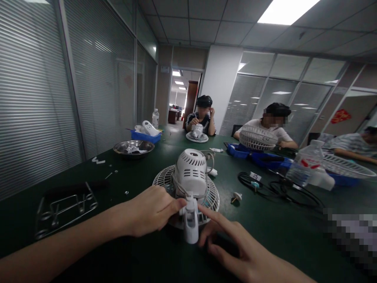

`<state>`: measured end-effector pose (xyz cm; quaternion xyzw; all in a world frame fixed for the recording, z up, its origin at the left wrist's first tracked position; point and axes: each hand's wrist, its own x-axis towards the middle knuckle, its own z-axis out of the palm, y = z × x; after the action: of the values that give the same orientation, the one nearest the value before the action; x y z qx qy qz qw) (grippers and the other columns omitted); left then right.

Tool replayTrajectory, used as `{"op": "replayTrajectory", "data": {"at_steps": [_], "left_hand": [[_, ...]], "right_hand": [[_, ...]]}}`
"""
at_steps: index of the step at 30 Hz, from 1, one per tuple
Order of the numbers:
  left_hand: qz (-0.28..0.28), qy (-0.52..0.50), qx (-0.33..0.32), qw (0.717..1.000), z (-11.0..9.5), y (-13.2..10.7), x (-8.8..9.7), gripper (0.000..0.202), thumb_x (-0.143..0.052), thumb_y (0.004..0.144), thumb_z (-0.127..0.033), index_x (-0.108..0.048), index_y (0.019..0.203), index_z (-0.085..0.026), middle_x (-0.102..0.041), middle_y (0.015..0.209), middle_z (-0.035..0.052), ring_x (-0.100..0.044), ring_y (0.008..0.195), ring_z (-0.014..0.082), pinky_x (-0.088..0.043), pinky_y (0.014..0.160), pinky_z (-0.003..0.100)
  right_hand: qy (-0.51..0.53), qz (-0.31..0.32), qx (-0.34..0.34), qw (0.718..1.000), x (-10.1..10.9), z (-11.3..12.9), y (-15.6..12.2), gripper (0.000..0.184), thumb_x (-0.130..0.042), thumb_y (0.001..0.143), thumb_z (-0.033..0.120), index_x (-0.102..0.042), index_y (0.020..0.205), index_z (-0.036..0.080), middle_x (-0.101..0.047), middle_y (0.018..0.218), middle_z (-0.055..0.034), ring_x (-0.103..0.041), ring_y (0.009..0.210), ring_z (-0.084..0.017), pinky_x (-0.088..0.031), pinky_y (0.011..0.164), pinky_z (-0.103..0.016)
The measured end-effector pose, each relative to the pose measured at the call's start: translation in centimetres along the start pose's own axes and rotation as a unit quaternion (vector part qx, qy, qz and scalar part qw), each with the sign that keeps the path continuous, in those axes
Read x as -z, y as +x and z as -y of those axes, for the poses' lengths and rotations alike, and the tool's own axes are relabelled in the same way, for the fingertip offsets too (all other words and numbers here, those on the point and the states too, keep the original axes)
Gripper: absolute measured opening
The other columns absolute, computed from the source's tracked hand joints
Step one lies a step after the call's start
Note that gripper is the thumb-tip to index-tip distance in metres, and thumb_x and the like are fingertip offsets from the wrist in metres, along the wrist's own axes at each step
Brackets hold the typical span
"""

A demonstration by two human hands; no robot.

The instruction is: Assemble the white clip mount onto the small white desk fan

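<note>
A small white electric fan (pixel 191 173) lies face down on the green table, its vented motor housing up and its round grille (pixel 215 196) beneath. A white hinged neck bracket (pixel 191 230) juts toward me from the housing. My left hand (pixel 150 210) is closed at the bracket's left side, thumb pressed to its joint and fingers curled under, partly hidden. On the other side my right hand (pixel 232 241) has its index finger stretched out to the joint, with the other fingers loosely bent and apart. A cord (pixel 210 161) loops beside the housing.
Left stand a metal bowl (pixel 134 148) of small parts, a blue tray (pixel 146 136) and a bent wire stand (pixel 67 208). Right lie a small white knob-like part (pixel 236 196), black cables (pixel 265 186) and a plastic bottle (pixel 306 163). Several people sit around the table.
</note>
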<state>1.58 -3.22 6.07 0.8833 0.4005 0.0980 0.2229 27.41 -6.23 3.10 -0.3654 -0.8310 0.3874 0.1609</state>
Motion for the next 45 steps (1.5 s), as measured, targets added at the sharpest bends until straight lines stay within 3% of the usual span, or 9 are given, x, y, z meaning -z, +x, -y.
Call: {"op": "replayTrajectory", "data": {"at_steps": [6,14,22,25,27,32,36,40,45], "left_hand": [[-0.118,0.117,0.011,0.986,0.2,-0.1,-0.3,0.071,-0.014,0.1,-0.05,-0.061,0.061,-0.015,-0.057,0.053,0.0015,-0.05,0.046,0.0112,-0.03,0.05,0.023],[-0.112,0.134,-0.055,0.983,0.5,0.0,-0.6,0.061,-0.016,0.102,-0.042,-0.062,0.071,-0.014,-0.06,0.06,0.0032,-0.048,0.048,0.0118,-0.029,0.052,0.025],[-0.16,0.123,-0.039,0.979,1.0,0.0,-1.2,0.062,-0.017,0.102,-0.035,-0.06,0.062,-0.014,-0.054,0.052,0.0023,-0.045,0.045,0.0103,-0.03,0.052,0.026],[-0.137,0.028,0.006,0.99,0.7,0.0,-1.0,0.065,-0.018,0.101,-0.042,-0.053,0.054,-0.015,-0.054,0.049,0.0019,-0.048,0.045,0.0098,-0.035,0.053,0.024],[-0.072,-0.094,0.046,0.992,0.9,0.1,-0.8,0.069,-0.017,0.1,-0.052,-0.049,0.05,-0.016,-0.049,0.044,-0.0001,-0.045,0.04,0.0086,-0.034,0.047,0.023],[0.124,-0.387,0.029,0.913,2.4,0.7,-1.1,0.062,-0.031,0.09,-0.069,-0.057,0.077,-0.014,-0.059,0.058,-0.0002,-0.049,0.034,0.0075,-0.036,0.037,0.019],[0.1,-0.405,0.018,0.909,2.8,1.0,-1.0,0.046,-0.05,0.089,-0.057,-0.06,0.088,-0.013,-0.067,0.073,0.0036,-0.057,0.042,0.0069,-0.042,0.043,0.018],[0.021,-0.383,0.061,0.922,2.0,0.8,-0.3,0.042,-0.08,0.067,-0.041,-0.06,0.088,-0.012,-0.068,0.073,0.0011,-0.062,0.052,0.01,-0.048,0.05,0.02],[-0.007,-0.309,0.069,0.948,1.4,0.1,0.0,0.049,-0.079,0.067,-0.046,-0.062,0.099,-0.013,-0.064,0.061,-0.0037,-0.058,0.049,0.01,-0.044,0.046,0.018]], "right_hand": [[-0.018,0.005,0.024,1.0,-0.2,0.5,0.2,0.066,-0.049,0.09,0.022,-0.024,0.15,0.034,-0.065,0.113,-0.0039,-0.06,0.1,-0.02,-0.051,0.085,-0.038],[-0.02,-0.004,0.029,0.999,-0.4,-1.1,0.5,0.062,-0.048,0.091,0.024,-0.027,0.149,0.034,-0.065,0.11,-0.0051,-0.061,0.098,-0.021,-0.05,0.089,-0.042],[-0.017,-0.003,0.015,1.0,-0.5,-1.0,0.5,0.058,-0.044,0.093,0.023,-0.029,0.148,0.036,-0.064,0.113,-0.0047,-0.059,0.101,-0.021,-0.049,0.09,-0.045],[-0.014,-0.001,0.012,1.0,-0.4,-0.8,0.5,0.059,-0.045,0.093,0.022,-0.029,0.148,0.036,-0.063,0.114,-0.004,-0.059,0.102,-0.02,-0.047,0.093,-0.045],[-0.009,-0.005,0.015,1.0,-0.2,-0.8,0.5,0.057,-0.045,0.094,0.022,-0.03,0.148,0.036,-0.064,0.112,-0.0035,-0.059,0.101,-0.019,-0.046,0.094,-0.044],[-0.02,-0.025,0.022,0.999,0.0,-1.1,0.4,0.052,-0.044,0.096,0.026,-0.035,0.146,0.034,-0.067,0.108,-0.0032,-0.06,0.099,-0.019,-0.043,0.097,-0.045],[-0.042,-0.032,0.047,0.998,0.1,-1.1,0.5,0.052,-0.043,0.096,0.024,-0.036,0.146,0.034,-0.068,0.106,-0.0025,-0.062,0.095,-0.018,-0.046,0.094,-0.043],[-0.061,-0.042,0.073,0.995,0.1,-1.1,0.6,0.055,-0.044,0.095,0.023,-0.034,0.147,0.035,-0.069,0.105,-0.0023,-0.063,0.094,-0.017,-0.049,0.092,-0.04],[-0.061,-0.038,0.065,0.995,0.1,-1.5,0.4,0.056,-0.045,0.095,0.023,-0.03,0.148,0.036,-0.068,0.109,-0.0022,-0.062,0.097,-0.018,-0.05,0.089,-0.037]]}}
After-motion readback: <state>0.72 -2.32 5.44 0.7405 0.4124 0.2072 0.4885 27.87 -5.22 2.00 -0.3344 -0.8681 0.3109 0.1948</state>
